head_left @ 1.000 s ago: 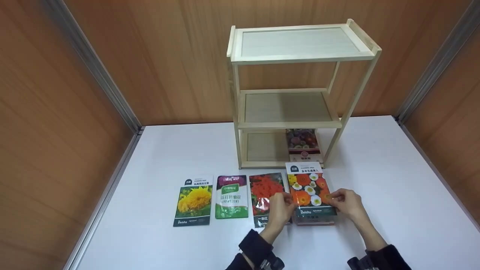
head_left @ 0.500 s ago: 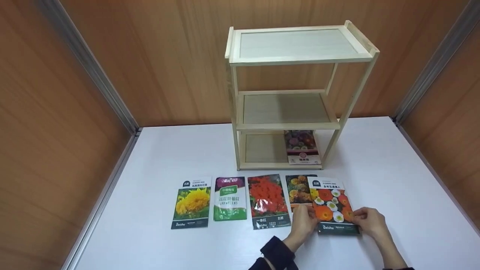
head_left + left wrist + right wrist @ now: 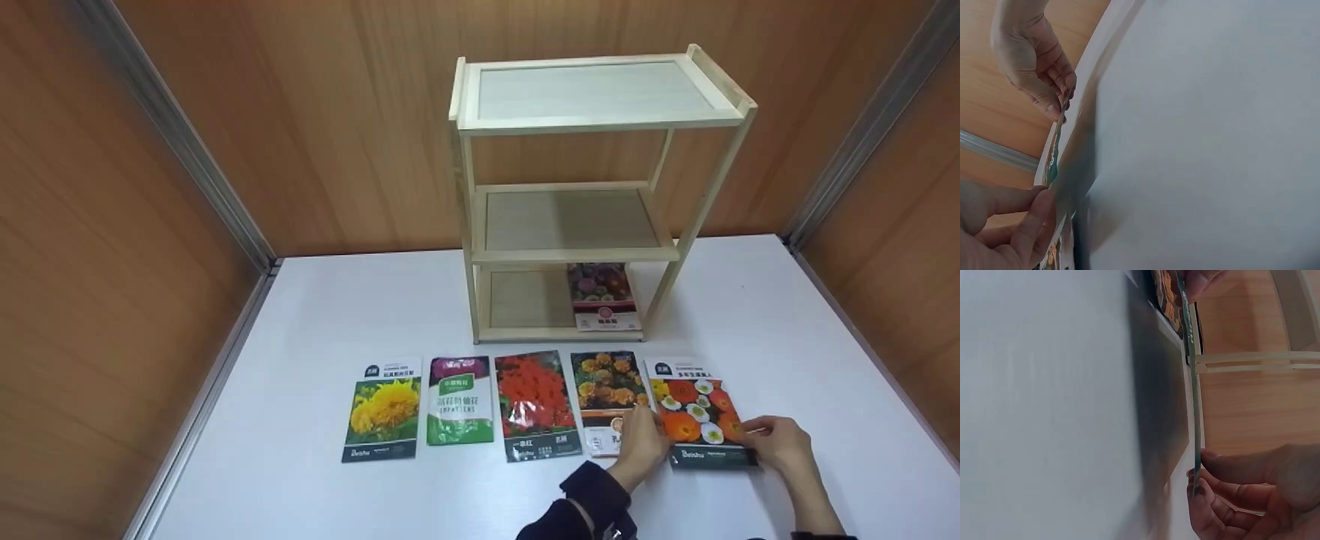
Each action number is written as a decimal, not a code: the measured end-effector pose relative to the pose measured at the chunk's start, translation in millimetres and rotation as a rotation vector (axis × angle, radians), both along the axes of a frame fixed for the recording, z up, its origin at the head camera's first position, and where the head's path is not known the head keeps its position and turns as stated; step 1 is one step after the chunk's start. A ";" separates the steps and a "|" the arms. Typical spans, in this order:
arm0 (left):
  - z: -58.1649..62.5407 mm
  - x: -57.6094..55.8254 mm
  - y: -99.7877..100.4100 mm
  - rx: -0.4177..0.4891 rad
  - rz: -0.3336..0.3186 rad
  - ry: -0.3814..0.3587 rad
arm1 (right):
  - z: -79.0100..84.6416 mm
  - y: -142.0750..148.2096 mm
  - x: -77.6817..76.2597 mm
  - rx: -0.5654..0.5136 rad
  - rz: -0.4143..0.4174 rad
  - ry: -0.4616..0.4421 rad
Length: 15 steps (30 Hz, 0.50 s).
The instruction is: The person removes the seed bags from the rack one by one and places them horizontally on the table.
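A flower seed packet (image 3: 694,412) with orange and white blooms is at the right end of a row of packets in the head view. My left hand (image 3: 641,442) pinches its left edge, and my right hand (image 3: 784,450) pinches its right edge. Seen edge-on in the right wrist view, the packet (image 3: 1193,394) is held just above the table, with its shadow below. Immediately left is a marigold seed packet (image 3: 604,382), partly covered by my left hand.
Further left lie a red-flower packet (image 3: 534,397), a green-and-white packet (image 3: 460,405) and a yellow-flower packet (image 3: 384,405). Behind the row stands a three-tier wooden shelf (image 3: 574,255), with a purple-flower packet (image 3: 602,292) on its bottom tier. Wooden panels (image 3: 360,150) enclose the table.
Both hands have carried the orange-and-white seed packet right and nearer the front, from on top of the marigold packet to beside it. The marigold packet has come into view.
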<state>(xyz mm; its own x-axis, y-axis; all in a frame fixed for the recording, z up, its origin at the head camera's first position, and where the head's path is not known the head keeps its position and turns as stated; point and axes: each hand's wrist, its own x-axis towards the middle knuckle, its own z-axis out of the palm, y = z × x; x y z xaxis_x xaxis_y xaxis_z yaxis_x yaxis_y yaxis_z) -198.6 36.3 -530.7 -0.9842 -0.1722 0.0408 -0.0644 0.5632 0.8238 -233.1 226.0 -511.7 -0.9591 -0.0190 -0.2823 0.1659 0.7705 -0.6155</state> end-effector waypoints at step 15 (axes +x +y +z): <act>11.5 -7.2 14.8 0.155 -0.041 -0.237 | -6.0 10.8 -14.0 -0.049 -0.069 -0.083</act>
